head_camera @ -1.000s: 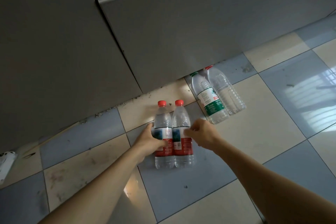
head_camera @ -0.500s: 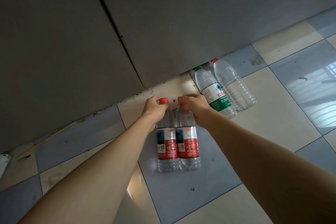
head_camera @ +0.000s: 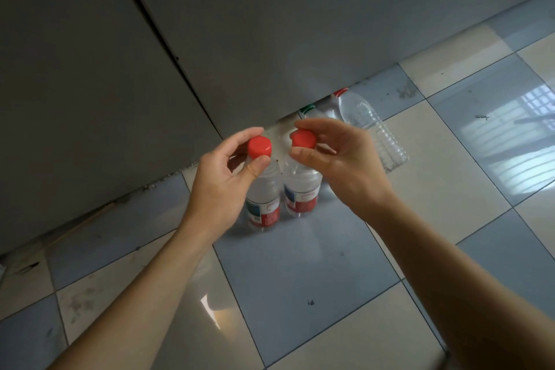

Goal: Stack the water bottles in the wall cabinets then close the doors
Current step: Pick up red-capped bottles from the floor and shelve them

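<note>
Two clear water bottles with red caps and red-and-blue labels stand upright side by side over a blue floor tile. My left hand (head_camera: 223, 180) pinches the left bottle (head_camera: 264, 195) by its red cap. My right hand (head_camera: 339, 165) pinches the right bottle (head_camera: 301, 189) by its cap in the same way. Behind my right hand a green-capped bottle (head_camera: 310, 109) and a clear red-capped bottle (head_camera: 372, 126) lie on the floor against the cabinet base, partly hidden.
Grey cabinet doors (head_camera: 270, 24) fill the upper half of the view, shut, with a dark vertical gap between them. The floor (head_camera: 300, 279) is glossy blue and cream tiles, with a window's reflection at the right.
Both hands moved from the bottles' bodies up to their caps and tipped the two lying bottles upright. The view has swung closer to the cabinet.
</note>
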The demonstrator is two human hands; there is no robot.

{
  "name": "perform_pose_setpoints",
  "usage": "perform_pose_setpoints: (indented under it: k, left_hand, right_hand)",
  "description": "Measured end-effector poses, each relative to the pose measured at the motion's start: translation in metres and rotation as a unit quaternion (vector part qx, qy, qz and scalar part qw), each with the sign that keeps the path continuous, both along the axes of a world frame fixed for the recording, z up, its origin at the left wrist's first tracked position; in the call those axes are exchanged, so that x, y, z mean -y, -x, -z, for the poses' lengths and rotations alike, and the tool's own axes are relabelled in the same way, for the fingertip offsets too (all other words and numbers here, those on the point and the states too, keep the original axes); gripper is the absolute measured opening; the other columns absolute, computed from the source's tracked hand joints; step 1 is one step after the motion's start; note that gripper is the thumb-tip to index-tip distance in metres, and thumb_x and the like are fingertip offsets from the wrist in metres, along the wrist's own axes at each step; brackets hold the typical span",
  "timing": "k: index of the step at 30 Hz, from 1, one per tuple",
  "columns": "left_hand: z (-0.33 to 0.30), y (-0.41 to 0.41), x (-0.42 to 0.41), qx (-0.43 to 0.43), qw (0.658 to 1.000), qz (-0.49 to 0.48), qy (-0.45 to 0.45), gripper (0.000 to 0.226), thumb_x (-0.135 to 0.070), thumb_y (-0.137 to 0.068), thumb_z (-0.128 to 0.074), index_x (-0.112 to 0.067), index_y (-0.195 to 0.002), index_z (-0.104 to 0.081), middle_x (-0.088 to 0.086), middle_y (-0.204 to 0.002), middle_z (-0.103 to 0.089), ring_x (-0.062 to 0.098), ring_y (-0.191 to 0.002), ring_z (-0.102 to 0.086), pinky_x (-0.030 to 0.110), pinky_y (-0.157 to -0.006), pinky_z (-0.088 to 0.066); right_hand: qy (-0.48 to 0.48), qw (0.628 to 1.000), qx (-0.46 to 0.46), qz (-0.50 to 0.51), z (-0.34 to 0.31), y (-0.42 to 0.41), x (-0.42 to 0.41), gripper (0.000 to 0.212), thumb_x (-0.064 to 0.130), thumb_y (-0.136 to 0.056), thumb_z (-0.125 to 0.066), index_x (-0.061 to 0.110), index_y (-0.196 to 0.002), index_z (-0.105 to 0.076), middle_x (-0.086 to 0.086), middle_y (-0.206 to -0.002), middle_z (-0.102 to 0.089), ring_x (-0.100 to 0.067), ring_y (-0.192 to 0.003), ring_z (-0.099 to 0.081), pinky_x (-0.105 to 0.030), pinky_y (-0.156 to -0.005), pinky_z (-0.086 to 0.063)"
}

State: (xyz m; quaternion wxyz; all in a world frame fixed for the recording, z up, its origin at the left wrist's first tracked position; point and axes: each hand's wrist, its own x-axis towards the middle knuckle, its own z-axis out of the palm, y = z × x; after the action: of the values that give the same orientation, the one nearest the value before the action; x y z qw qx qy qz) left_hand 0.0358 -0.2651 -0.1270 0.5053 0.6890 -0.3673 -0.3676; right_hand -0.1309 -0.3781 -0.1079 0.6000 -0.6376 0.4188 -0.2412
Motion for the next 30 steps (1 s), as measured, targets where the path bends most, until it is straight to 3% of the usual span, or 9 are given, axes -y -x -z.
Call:
perform_pose_setpoints:
  k: [2, 8, 13, 17, 20, 24, 27, 30]
  left_hand:
    - [-0.006, 0.002, -0.008, 0.028, 0.999, 0.011, 0.018, 0.041, -0.017, -0.09, -0.073, -0.033, -0.127, -0.065, -0.015, -0.121, -0.07, 0.005, -0.118, -0.064, 0.02, -0.099, -0.05]
    - [-0.008, 0.004, -0.025, 0.097, 0.993, 0.055, 0.031, 0.039, -0.018, -0.091, -0.07, -0.025, -0.128, -0.063, -0.014, -0.125, -0.062, 0.018, -0.126, -0.058, 0.045, -0.108, -0.046]
    - [-0.01, 0.003, -0.021, 0.118, 0.991, 0.062, 0.023, 0.045, -0.021, -0.09, -0.071, -0.025, -0.134, -0.059, -0.016, -0.126, -0.062, 0.011, -0.124, -0.058, 0.039, -0.108, -0.047]
    - [0.004, 0.002, -0.019, 0.128, 0.99, 0.058, -0.006, 0.063, -0.031, -0.081, -0.079, -0.037, -0.138, -0.053, -0.017, -0.131, -0.06, 0.009, -0.126, -0.056, 0.037, -0.108, -0.046]
    - [0.029, 0.003, -0.022, 0.117, 0.992, 0.034, -0.043, 0.078, -0.037, -0.073, -0.087, -0.039, -0.14, -0.047, -0.021, -0.135, -0.057, 0.001, -0.126, -0.053, 0.032, -0.108, -0.044]
    - [0.066, 0.009, -0.025, 0.062, 0.993, 0.005, -0.102, 0.083, -0.038, -0.069, -0.092, -0.039, -0.138, -0.046, -0.016, -0.135, -0.059, 0.007, -0.125, -0.056, 0.043, -0.109, -0.047]
    - [0.083, 0.012, -0.021, 0.026, 0.994, -0.018, -0.1, 0.078, -0.033, -0.069, -0.093, -0.039, -0.133, -0.049, -0.017, -0.125, -0.066, 0.006, -0.118, -0.063, 0.043, -0.104, -0.051]
    - [0.087, 0.019, -0.017, 0.024, 0.995, -0.033, -0.091, 0.07, -0.03, -0.07, -0.092, -0.038, -0.129, -0.054, -0.019, -0.117, -0.069, 0.001, -0.111, -0.065, 0.035, -0.098, -0.054]
  right_hand:
    - [0.023, 1.0, -0.003, 0.0, -0.005, 0.004, -0.003, 0.04, 0.01, -0.08, -0.083, 0.014, -0.118, -0.072, 0.003, -0.109, -0.075, -0.01, -0.104, -0.07, -0.029, -0.097, -0.055]
    - [0.057, 0.998, -0.023, -0.022, -0.004, 0.013, -0.013, 0.041, 0.008, -0.08, -0.084, 0.013, -0.119, -0.072, 0.006, -0.111, -0.074, -0.006, -0.107, -0.068, -0.028, -0.102, -0.052]
    - [0.073, 0.995, -0.047, -0.038, 0.001, 0.016, -0.015, 0.045, 0.012, -0.081, -0.082, 0.016, -0.124, -0.069, 0.007, -0.118, -0.071, -0.009, -0.114, -0.064, -0.035, -0.106, -0.049]
    - [0.05, 0.995, -0.07, -0.045, 0.019, 0.022, -0.014, 0.066, 0.016, -0.076, -0.088, 0.017, -0.135, -0.059, 0.005, -0.127, -0.065, -0.01, -0.12, -0.061, -0.038, -0.107, -0.048]
    - [0.016, 0.992, -0.111, -0.063, 0.045, 0.027, -0.018, 0.08, 0.019, -0.071, -0.091, 0.019, -0.141, -0.051, 0.007, -0.131, -0.062, -0.008, -0.119, -0.06, -0.033, -0.106, -0.048]
    - [-0.012, 0.993, -0.109, -0.045, 0.081, 0.024, -0.026, 0.072, 0.017, -0.072, -0.09, 0.022, -0.134, -0.054, 0.013, -0.123, -0.065, -0.003, -0.112, -0.062, -0.027, -0.096, -0.052]
    - [-0.016, 0.997, -0.077, -0.007, 0.099, 0.018, -0.028, 0.065, 0.014, -0.073, -0.09, 0.022, -0.129, -0.057, 0.009, -0.119, -0.069, -0.001, -0.105, -0.066, -0.017, -0.085, -0.053]
    - [-0.008, 0.998, -0.058, 0.006, 0.104, 0.016, -0.028, 0.064, 0.015, -0.071, -0.091, 0.028, -0.125, -0.058, 0.015, -0.114, -0.069, 0.004, -0.101, -0.066, -0.008, -0.078, -0.05]
